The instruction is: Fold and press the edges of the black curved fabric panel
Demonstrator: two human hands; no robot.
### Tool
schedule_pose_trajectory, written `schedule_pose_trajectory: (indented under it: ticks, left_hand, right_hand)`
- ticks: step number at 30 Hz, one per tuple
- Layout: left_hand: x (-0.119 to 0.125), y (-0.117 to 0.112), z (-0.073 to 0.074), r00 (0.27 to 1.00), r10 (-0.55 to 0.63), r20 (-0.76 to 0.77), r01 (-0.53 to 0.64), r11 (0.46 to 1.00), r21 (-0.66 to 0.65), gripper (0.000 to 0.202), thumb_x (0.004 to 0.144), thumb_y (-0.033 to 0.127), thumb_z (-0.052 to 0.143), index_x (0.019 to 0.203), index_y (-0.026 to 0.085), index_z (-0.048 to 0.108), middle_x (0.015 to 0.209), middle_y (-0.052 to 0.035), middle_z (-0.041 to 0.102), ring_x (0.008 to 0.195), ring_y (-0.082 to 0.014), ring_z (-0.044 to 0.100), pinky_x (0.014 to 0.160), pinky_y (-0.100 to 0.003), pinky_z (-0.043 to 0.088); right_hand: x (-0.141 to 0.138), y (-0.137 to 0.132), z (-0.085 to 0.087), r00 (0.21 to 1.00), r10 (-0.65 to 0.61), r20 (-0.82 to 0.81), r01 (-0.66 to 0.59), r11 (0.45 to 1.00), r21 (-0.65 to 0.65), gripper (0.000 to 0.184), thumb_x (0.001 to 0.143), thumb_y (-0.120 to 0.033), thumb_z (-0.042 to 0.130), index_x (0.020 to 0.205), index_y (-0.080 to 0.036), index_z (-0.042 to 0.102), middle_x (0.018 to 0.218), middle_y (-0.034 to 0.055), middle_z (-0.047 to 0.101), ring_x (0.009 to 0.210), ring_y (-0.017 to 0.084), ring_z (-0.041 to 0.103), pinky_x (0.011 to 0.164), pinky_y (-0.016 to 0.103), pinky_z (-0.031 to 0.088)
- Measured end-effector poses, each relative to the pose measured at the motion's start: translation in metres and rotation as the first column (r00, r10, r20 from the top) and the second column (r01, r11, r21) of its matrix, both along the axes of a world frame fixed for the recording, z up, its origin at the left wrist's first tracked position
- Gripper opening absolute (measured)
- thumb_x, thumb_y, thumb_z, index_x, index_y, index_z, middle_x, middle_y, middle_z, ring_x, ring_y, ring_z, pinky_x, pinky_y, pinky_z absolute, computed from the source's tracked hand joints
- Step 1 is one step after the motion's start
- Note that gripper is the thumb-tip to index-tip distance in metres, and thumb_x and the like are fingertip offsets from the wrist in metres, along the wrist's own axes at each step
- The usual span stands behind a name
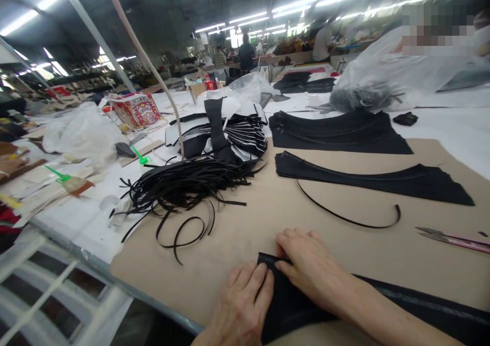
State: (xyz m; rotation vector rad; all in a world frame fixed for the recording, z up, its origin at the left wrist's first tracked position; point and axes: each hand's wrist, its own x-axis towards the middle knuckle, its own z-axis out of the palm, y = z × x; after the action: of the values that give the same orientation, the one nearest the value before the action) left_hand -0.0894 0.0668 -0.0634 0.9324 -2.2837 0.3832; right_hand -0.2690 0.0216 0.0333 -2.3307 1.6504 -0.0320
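A long black fabric piece [291, 305] lies at the front edge of the brown board and runs off to the right. My left hand [245, 297] has its fingers pressed together on the left end of this piece. Just right of it, my right hand [306, 259] is closed at the top edge, fingers curled and thumb against the fabric. The right forearm crosses over the piece and hides part of it. Behind my hands are a curved black panel [363, 177], a larger black panel [337, 134] and a thin black strip [344, 219].
A heap of black strips [187, 185] sits on the left of the brown board [237, 223], with striped cut pieces [245, 134] behind. Thread snips [451, 240] lie at the right. Plastic bags [367, 75], a red patterned box [136, 110] and a green-handled brush [71, 180] stand around. People work far back.
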Motion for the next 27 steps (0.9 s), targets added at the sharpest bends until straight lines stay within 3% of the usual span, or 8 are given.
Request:
schedule_pose_trajectory:
  ticks: [5, 11, 16, 21, 27]
  left_hand:
    - [0.0, -0.001, -0.001, 1.0, 0.011, 0.001, -0.011, 1.0, 0.011, 0.042, 0.089, 0.014, 0.032, 0.119, 0.013, 0.06, 0.116, -0.0127, 0.064, 0.107, -0.0244, 0.057, 0.09, -0.037, 0.048]
    - [-0.001, 0.001, 0.0, 0.999, 0.043, -0.03, -0.041, 0.998, 0.045, 0.04, 0.089, 0.014, 0.035, 0.12, 0.012, 0.059, 0.114, -0.0137, 0.064, 0.106, -0.026, 0.058, 0.087, -0.038, 0.051]
    - [0.001, -0.001, 0.019, 1.0, -0.005, -0.026, 0.009, 0.991, 0.136, 0.033, 0.089, 0.011, 0.042, 0.118, 0.01, 0.059, 0.108, -0.0126, 0.065, 0.099, -0.0247, 0.059, 0.082, -0.037, 0.054]
    - [0.01, -0.012, 0.04, 0.995, -0.03, -0.091, 0.049, 0.976, 0.21, 0.032, 0.089, 0.006, 0.042, 0.117, 0.012, 0.058, 0.107, -0.0115, 0.063, 0.098, -0.0216, 0.057, 0.085, -0.037, 0.053]
    - [0.014, -0.025, 0.049, 0.992, -0.055, -0.112, 0.081, 0.968, 0.238, 0.029, 0.093, 0.009, 0.038, 0.108, 0.016, 0.061, 0.098, -0.0085, 0.063, 0.091, -0.018, 0.056, 0.082, -0.033, 0.051]
  right_hand:
    - [-0.004, -0.002, -0.002, 0.994, 0.021, 0.106, -0.025, 0.999, 0.033, 0.007, 0.08, -0.014, 0.064, 0.082, -0.019, 0.061, 0.093, 0.0036, 0.061, 0.09, 0.024, 0.055, 0.079, 0.039, 0.036]
    - [-0.008, 0.002, -0.009, 0.973, 0.076, 0.219, -0.082, 0.996, 0.02, 0.01, 0.088, -0.01, 0.058, 0.088, -0.019, 0.06, 0.094, 0.0032, 0.062, 0.089, 0.021, 0.055, 0.082, 0.036, 0.04]
    - [-0.01, 0.003, -0.02, 0.964, 0.096, 0.25, -0.086, 0.995, -0.052, 0.013, 0.087, -0.006, 0.056, 0.087, -0.019, 0.059, 0.091, 0.0036, 0.06, 0.087, 0.021, 0.054, 0.08, 0.034, 0.043]
    - [-0.011, 0.004, -0.022, 0.953, 0.097, 0.286, -0.09, 0.995, -0.037, 0.009, 0.088, -0.009, 0.057, 0.089, -0.018, 0.057, 0.092, 0.0043, 0.059, 0.088, 0.021, 0.053, 0.083, 0.036, 0.044]
    - [-0.013, 0.006, -0.023, 0.941, 0.135, 0.309, -0.118, 0.99, -0.073, 0.014, 0.091, -0.007, 0.049, 0.093, -0.017, 0.058, 0.095, 0.0052, 0.056, 0.09, 0.022, 0.052, 0.085, 0.039, 0.044]
